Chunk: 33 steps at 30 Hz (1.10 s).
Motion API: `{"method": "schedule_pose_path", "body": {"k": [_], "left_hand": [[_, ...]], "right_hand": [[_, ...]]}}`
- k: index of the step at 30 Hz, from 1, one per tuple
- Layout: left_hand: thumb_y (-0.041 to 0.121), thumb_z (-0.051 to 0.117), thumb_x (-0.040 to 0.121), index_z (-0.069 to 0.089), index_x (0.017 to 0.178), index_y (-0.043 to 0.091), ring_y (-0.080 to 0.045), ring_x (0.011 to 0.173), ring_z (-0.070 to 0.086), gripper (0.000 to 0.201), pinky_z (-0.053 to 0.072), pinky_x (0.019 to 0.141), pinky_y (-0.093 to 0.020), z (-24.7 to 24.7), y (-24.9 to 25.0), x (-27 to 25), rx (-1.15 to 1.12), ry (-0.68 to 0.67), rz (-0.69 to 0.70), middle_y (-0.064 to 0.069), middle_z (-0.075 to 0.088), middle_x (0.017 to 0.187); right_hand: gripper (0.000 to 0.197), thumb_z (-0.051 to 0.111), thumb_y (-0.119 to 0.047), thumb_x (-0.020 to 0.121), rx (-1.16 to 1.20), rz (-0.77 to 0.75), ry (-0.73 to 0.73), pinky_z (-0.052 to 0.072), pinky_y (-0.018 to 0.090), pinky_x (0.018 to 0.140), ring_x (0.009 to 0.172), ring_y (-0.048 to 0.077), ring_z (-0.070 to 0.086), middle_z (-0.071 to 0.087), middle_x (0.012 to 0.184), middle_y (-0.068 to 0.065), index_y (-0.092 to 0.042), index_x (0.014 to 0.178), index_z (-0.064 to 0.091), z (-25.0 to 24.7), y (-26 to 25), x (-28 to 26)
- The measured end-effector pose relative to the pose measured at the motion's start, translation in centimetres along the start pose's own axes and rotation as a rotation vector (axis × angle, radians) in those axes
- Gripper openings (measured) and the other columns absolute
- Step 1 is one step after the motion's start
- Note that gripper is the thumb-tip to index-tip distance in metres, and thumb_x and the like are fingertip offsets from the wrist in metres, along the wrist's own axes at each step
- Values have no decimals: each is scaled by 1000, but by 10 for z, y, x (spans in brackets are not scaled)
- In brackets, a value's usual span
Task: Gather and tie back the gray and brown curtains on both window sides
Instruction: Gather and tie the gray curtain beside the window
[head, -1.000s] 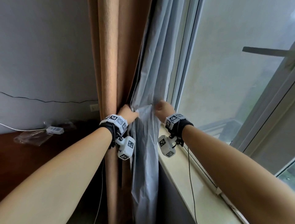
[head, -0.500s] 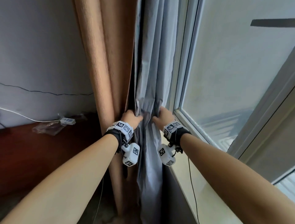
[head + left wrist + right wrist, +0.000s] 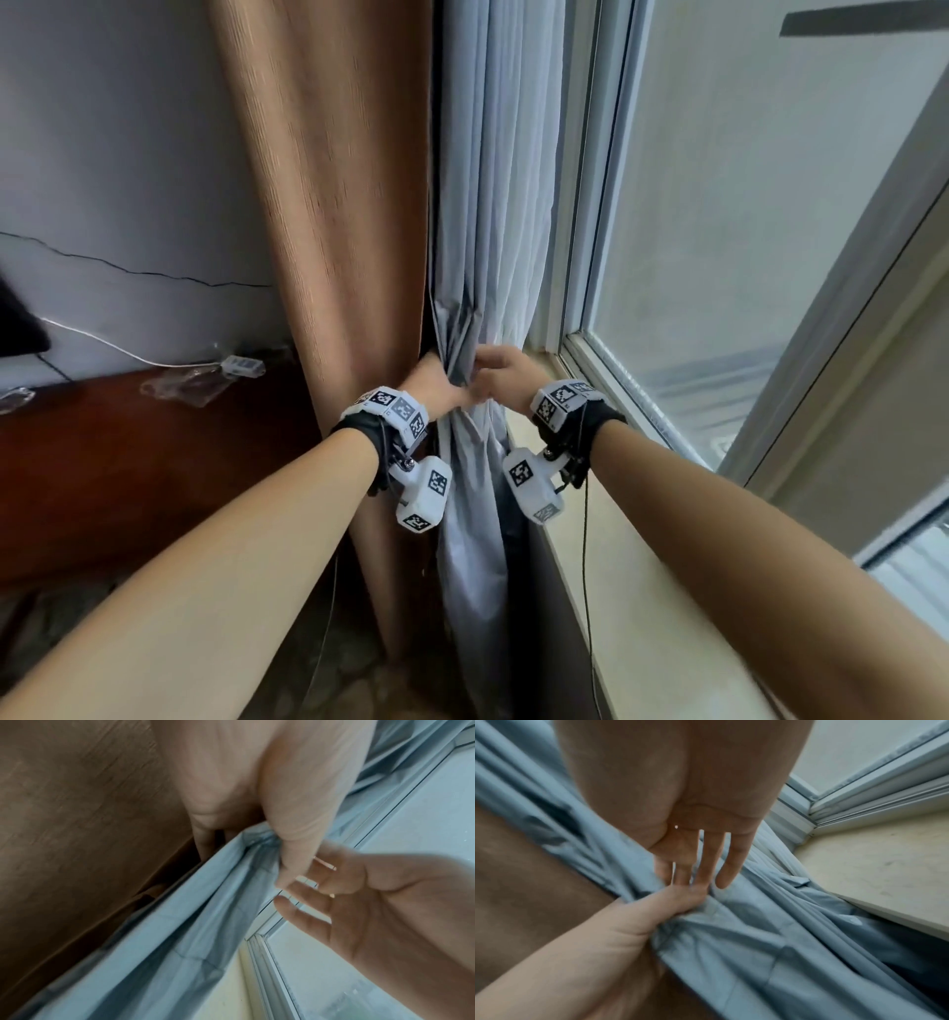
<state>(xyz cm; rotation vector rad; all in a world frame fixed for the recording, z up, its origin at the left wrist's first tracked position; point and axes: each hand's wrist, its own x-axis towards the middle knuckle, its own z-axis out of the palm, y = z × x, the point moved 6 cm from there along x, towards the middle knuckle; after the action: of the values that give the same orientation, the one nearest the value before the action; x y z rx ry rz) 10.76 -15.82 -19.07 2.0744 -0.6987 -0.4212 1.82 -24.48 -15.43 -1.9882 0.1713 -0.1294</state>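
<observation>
A brown curtain (image 3: 328,216) hangs at the left of the window, with a gray curtain (image 3: 493,205) bunched in folds beside it. My left hand (image 3: 436,383) grips the gathered gray curtain (image 3: 205,912) at sill height, thumb (image 3: 295,841) pressed over the bunch and fingers behind the fabric. My right hand (image 3: 500,367) is just right of it, fingers (image 3: 706,866) straight and spread, fingertips touching the gray curtain (image 3: 757,933) next to the left thumb. The brown curtain (image 3: 77,821) lies behind my left hand (image 3: 257,801). No tie-back is in view.
A pale window sill (image 3: 642,591) runs along the right under the window frame (image 3: 590,205) and glass. At the left are a dark wooden surface (image 3: 128,462) with a plastic wrapper and a white adapter (image 3: 241,364) on a cable. A black cord hangs by the sill.
Both hands have closed in on each other over the gray curtain, bunching it tighter. The right hand has let go of the fabric and now has straight fingers. The view has tilted up.
</observation>
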Motion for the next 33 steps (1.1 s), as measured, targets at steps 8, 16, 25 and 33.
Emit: {"method": "schedule_pose_path", "body": {"k": [8,16,25,33], "left_hand": [[31,59,72,58,115,-2,-33,105,61,54,48,98,-41,-41,-15,-17,11,244,-215,-15,64,113],[38,66,63,64,118,5,-25,108,63,64,49,97,-35,-65,-31,-11,-48,251,-124,-8,69,114],[21,68,84,64,111,-3,-34,100,66,36,54,83,-34,-60,-10,1,42,396,-65,-19,69,110],[8,52,88,60,114,0,-40,101,63,28,46,79,-31,-88,-28,-3,11,479,-118,-23,66,110]], "right_hand": [[67,66,-4,85,149,243,130,53,38,84,126,25,50,43,147,6,-17,144,39,-20,48,30],[14,60,-22,89,-249,175,315,43,27,59,78,26,57,55,77,5,-9,88,56,-11,20,66],[36,54,-32,92,-436,219,297,39,25,54,54,18,45,45,58,-1,-14,62,49,-14,19,76],[99,77,-35,80,-107,132,151,36,33,111,139,21,40,37,154,5,-14,155,17,16,13,95]]}}
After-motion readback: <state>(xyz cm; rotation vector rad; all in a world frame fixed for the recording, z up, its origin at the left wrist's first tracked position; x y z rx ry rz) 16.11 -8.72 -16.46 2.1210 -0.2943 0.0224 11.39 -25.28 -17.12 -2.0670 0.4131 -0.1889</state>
